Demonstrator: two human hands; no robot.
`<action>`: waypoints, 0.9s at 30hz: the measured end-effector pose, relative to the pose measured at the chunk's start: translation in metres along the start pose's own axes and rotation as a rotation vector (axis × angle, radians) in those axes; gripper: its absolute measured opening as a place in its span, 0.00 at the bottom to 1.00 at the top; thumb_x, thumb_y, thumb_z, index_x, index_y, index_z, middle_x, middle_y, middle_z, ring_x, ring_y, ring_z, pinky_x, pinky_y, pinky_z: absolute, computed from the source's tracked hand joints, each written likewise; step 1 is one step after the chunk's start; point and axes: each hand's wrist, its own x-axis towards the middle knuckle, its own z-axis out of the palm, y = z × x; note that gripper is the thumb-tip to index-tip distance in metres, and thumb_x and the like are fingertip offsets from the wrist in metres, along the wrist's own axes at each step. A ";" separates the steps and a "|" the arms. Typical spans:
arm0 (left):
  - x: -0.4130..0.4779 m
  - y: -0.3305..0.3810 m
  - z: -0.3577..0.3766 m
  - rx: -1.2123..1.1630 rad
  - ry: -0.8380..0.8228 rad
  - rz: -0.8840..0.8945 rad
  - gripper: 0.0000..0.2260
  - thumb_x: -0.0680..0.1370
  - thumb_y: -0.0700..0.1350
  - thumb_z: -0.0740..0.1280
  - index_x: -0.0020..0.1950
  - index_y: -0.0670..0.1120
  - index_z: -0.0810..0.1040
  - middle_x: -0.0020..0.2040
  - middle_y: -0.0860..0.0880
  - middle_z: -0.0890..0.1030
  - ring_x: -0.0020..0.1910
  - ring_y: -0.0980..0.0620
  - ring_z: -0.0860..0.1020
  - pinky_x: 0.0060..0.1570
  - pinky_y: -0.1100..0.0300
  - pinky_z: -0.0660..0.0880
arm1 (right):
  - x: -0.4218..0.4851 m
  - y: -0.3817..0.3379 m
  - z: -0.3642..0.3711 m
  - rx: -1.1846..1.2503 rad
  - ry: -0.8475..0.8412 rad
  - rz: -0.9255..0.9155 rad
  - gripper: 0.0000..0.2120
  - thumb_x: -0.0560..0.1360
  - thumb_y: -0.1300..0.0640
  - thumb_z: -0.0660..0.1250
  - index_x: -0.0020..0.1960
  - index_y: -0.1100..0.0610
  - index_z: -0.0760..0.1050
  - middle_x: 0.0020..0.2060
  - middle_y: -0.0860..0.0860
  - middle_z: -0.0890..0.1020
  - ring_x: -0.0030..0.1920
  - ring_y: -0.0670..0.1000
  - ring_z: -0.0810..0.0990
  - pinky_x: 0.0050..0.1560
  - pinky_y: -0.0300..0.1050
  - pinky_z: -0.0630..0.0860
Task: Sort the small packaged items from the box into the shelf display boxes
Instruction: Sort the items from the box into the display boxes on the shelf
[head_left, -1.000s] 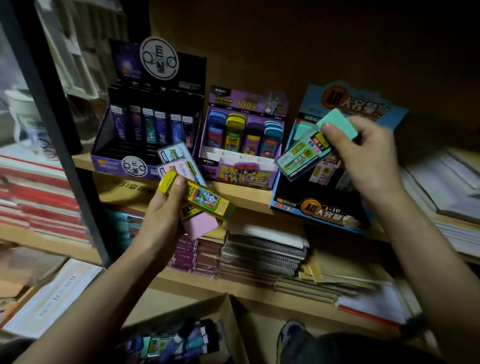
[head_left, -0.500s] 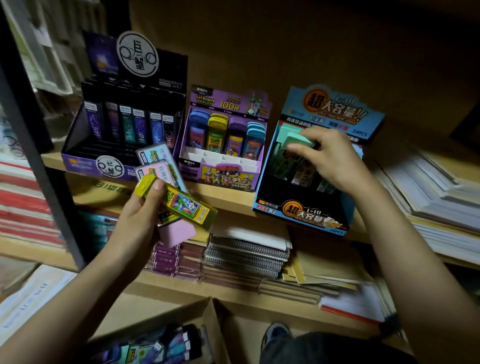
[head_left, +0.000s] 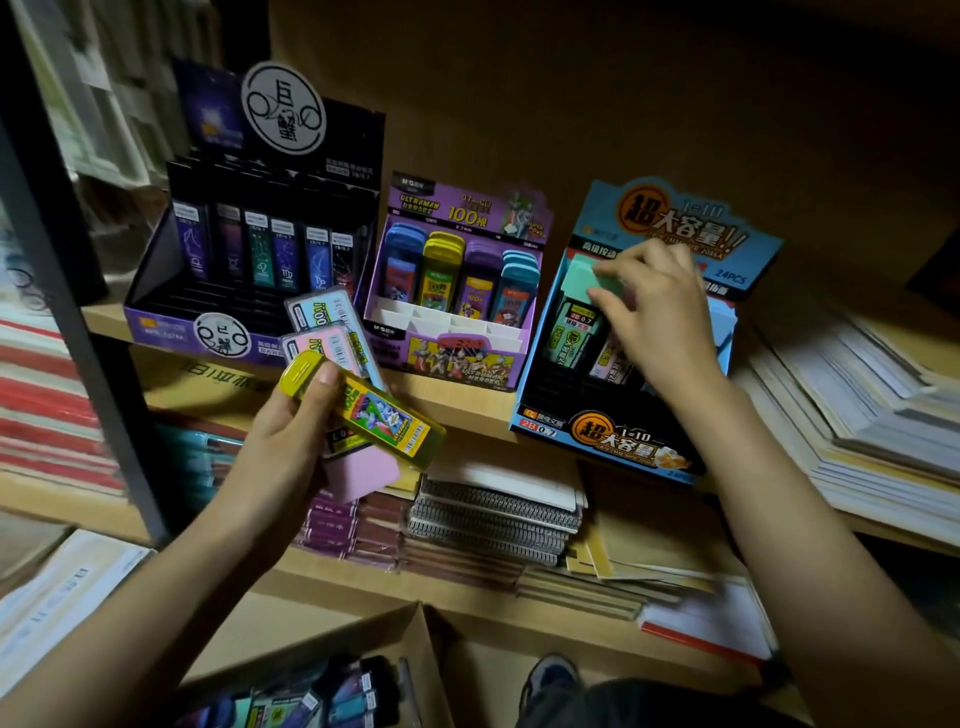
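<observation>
Right hand (head_left: 657, 317) is pinching the top of a mint-green pack (head_left: 584, 273), which stands upright at the back left of the blue display box (head_left: 597, 436) on the shelf. Left hand (head_left: 283, 447) is clutching 3 fanned-out packs: a yellow pack (head_left: 379, 413) in front, with a pink pack (head_left: 324, 345) and a pale blue pack (head_left: 322, 312) behind. The cardboard box (head_left: 415, 649) sits down below.

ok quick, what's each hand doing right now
Left hand: holding a fan of packs, yellow pack on top, pink pack and light blue pack behind.
Right hand: fingers pinch the mint-green pack in the blue display box.
</observation>
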 end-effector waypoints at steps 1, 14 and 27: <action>-0.001 0.000 0.000 0.004 -0.010 0.003 0.17 0.74 0.56 0.61 0.54 0.46 0.76 0.45 0.45 0.85 0.43 0.50 0.84 0.36 0.62 0.79 | 0.000 0.000 0.000 -0.006 -0.007 0.002 0.13 0.75 0.56 0.67 0.59 0.60 0.79 0.51 0.56 0.77 0.56 0.58 0.68 0.56 0.46 0.62; -0.014 0.016 -0.006 -0.023 0.022 0.009 0.18 0.77 0.51 0.61 0.60 0.41 0.74 0.52 0.40 0.83 0.48 0.47 0.83 0.44 0.57 0.81 | -0.071 -0.151 0.014 0.689 -0.587 0.180 0.10 0.76 0.47 0.65 0.50 0.52 0.78 0.36 0.43 0.77 0.33 0.38 0.73 0.33 0.34 0.68; -0.025 0.028 -0.025 0.032 -0.079 0.062 0.20 0.74 0.43 0.65 0.65 0.40 0.69 0.56 0.40 0.81 0.52 0.43 0.81 0.51 0.52 0.80 | -0.057 -0.164 0.014 1.004 -0.630 0.297 0.08 0.71 0.62 0.72 0.48 0.55 0.76 0.32 0.50 0.77 0.35 0.46 0.76 0.42 0.42 0.73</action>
